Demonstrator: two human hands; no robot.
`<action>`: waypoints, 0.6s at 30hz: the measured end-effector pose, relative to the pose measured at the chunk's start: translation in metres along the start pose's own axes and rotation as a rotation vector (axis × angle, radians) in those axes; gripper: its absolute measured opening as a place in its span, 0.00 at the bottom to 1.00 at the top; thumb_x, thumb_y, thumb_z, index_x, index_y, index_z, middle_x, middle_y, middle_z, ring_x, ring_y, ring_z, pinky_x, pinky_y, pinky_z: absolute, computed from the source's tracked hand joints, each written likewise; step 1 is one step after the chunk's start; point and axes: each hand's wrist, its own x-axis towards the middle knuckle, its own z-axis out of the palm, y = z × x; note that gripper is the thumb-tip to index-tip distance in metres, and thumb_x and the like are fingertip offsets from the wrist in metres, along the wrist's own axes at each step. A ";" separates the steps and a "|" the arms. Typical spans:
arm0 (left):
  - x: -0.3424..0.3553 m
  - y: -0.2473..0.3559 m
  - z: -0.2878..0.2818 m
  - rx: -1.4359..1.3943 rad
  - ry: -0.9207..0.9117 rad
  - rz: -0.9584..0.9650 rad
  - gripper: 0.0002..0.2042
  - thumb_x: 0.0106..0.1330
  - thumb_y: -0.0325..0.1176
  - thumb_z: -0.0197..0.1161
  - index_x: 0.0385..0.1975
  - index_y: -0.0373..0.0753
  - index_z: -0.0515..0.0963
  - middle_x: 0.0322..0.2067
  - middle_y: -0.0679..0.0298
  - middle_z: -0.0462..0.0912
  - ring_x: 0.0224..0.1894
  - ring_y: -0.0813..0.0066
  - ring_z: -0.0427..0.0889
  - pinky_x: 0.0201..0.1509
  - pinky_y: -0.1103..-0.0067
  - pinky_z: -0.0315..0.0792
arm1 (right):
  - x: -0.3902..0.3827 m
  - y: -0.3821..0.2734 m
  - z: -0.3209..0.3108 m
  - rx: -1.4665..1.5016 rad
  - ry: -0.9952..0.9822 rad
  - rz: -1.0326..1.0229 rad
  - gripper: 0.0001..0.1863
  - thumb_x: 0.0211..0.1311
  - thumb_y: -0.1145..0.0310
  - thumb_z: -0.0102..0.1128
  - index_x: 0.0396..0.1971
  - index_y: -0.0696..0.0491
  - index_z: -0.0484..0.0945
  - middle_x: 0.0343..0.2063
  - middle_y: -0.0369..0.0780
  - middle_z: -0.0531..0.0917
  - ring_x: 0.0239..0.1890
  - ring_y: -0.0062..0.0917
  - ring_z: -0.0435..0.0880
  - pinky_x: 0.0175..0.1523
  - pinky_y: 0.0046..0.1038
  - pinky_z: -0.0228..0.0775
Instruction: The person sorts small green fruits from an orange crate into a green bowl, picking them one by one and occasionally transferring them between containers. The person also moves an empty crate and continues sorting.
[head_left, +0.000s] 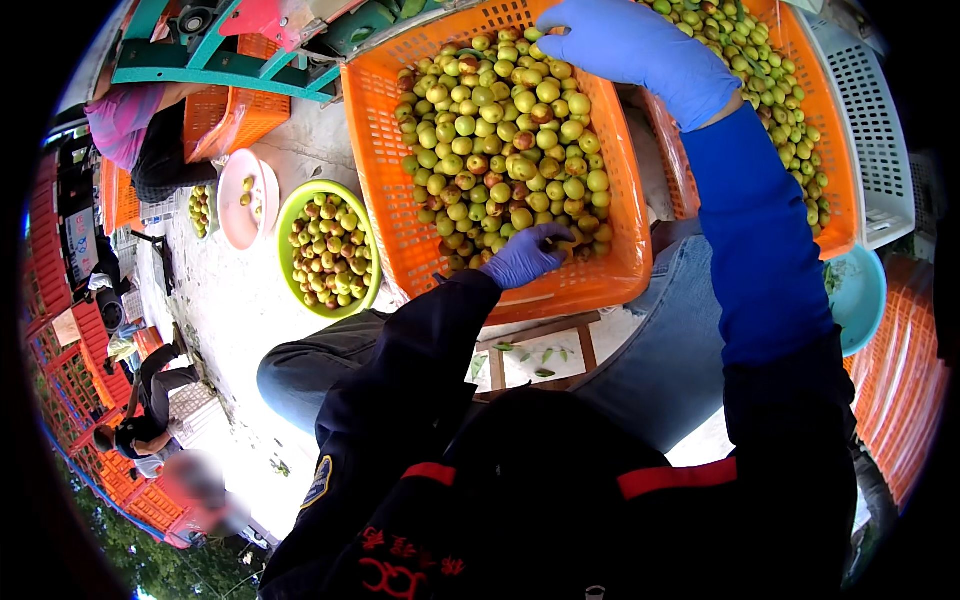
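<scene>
My left hand (520,258), in a blue glove, is low in the orange crate (625,230) of green-yellow, partly russet fruit (500,140). Its fingertips are closed round one small fruit near the crate's front right. My right hand (620,55), also gloved, reaches to the back right of the same crate, its fingers curled near the rim; what they hold, if anything, I cannot make out. A thin clear plastic liner shows at the crate's front and side.
A green basin (372,255) of fruit and a pink basin (240,225) stand left. Another fruit-filled crate (845,190), a white crate (880,160) and a cyan basin (855,310) are right. Other people (140,440) work among crates at left. A teal metal frame (200,75) is behind.
</scene>
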 end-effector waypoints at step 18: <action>0.049 -0.014 -0.095 1.087 0.716 0.032 0.12 0.56 0.36 0.57 0.40 0.42 0.70 0.33 0.60 0.75 0.32 0.61 0.79 0.31 0.68 0.72 | 0.020 0.001 0.017 -0.082 -0.115 0.166 0.17 0.55 0.59 0.47 0.37 0.53 0.79 0.34 0.43 0.81 0.36 0.33 0.81 0.43 0.35 0.72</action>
